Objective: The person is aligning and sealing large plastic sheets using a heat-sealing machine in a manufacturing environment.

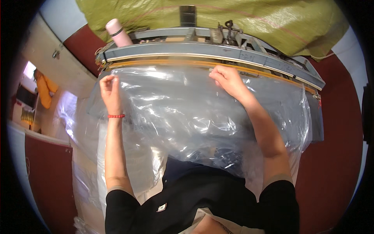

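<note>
A large sheet of clear plastic film (183,117) lies over a grey work surface and hangs down toward my body, wrinkled and shiny. My left hand (110,91), with a red bead bracelet (116,116) at the wrist, is closed at the film's far left corner. Farther right, my right hand (229,80) pinches the film near its far edge, palm down. The fingertips of both hands partly hide the plastic between them. Just beyond the hands runs the long metal bar of a machine (175,50), with an orange-yellow strip (167,62) along its near side.
A pink bottle (119,33) stands at the machine's left end. Metal fittings (229,33) stick up from its frame. Behind hangs a yellow-green woven sheet (249,19). More clear plastic (83,163) drapes at the left, near an open door (58,54).
</note>
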`<action>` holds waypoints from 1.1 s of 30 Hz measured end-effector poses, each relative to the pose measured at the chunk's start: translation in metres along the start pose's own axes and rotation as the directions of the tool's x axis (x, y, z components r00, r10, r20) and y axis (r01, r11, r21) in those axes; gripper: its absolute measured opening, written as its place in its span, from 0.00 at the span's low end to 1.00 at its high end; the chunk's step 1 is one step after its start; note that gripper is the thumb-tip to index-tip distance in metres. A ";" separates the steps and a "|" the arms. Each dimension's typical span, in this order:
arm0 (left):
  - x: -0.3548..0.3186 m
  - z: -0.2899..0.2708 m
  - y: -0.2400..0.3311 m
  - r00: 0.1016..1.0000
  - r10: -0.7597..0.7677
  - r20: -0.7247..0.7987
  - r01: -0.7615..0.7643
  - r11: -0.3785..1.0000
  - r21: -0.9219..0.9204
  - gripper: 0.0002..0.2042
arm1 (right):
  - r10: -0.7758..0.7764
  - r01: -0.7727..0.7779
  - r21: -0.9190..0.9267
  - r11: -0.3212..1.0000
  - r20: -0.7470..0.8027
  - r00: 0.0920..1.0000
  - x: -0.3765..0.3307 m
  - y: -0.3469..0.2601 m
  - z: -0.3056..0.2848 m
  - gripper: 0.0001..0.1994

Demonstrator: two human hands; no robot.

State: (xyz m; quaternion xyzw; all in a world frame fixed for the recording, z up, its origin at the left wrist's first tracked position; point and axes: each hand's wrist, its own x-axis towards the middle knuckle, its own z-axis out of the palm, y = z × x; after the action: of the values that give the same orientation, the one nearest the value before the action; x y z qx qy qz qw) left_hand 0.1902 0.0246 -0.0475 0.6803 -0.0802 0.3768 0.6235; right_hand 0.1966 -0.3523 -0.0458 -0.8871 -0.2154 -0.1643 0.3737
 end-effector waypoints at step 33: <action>-0.105 -0.034 0.062 0.678 -0.107 0.727 -0.319 0.849 0.422 0.19 | 0.466 -0.787 -0.452 0.420 -0.637 0.615 -0.313 0.202 -0.282 0.17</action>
State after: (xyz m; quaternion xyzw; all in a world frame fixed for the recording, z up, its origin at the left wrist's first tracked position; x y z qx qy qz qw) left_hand 0.0659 0.0049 -0.0654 0.9077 -0.2576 0.1192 0.3090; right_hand -0.0050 -0.7670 -0.1194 -0.9122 0.3064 -0.2604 0.0790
